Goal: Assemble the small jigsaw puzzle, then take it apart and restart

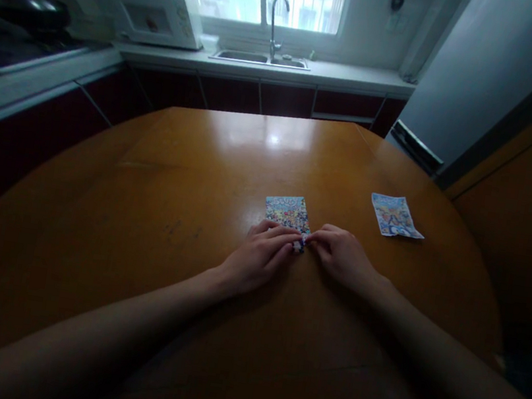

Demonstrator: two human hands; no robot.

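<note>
A small, colourful jigsaw puzzle (288, 210) lies flat on the wooden table in front of me. Its lower part is covered by my left hand (266, 247), whose fingers stretch flat across it towards the right. Dark pieces at the puzzle's lower right corner show just past those fingertips. At that same corner my right hand (333, 248) pinches a small pale puzzle piece (305, 237) at the edge; the fingers hide most of it. The fingertips of both hands almost meet there.
On the right of the round wooden table (133, 220) lies a creased printed picture sheet (396, 216). Beyond the table are a counter with a sink (242, 56) and tap, a microwave (155, 19), a stove with a dark pan (29, 7), and a fridge (495, 74).
</note>
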